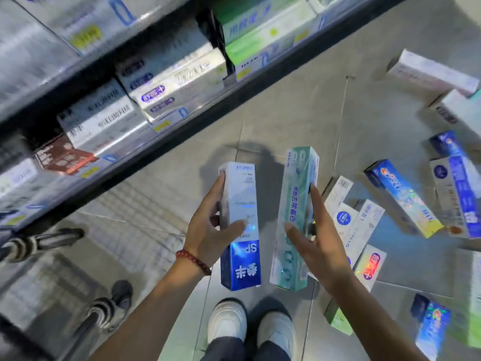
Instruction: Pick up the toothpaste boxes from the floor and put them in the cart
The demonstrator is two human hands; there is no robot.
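My left hand (208, 227) grips a white and blue toothpaste box (240, 204), held upright above the floor, thumb on its front face. My right hand (312, 238) holds a pale green toothpaste box (295, 204) beside it, thumb on the front and fingers along its right edge. Several more toothpaste boxes lie scattered on the grey tiled floor to the right, among them a blue box (400, 196) and white boxes (364, 225). The wire cart (52, 280) shows blurred at the lower left, with its handle (39, 243) nearest me.
A store shelf (166, 121) stocked with boxed toothpaste runs diagonally across the upper left. My two white shoes (250, 324) stand on the tiles below the hands. A cart wheel (121, 293) sits on the floor near the left shoe.
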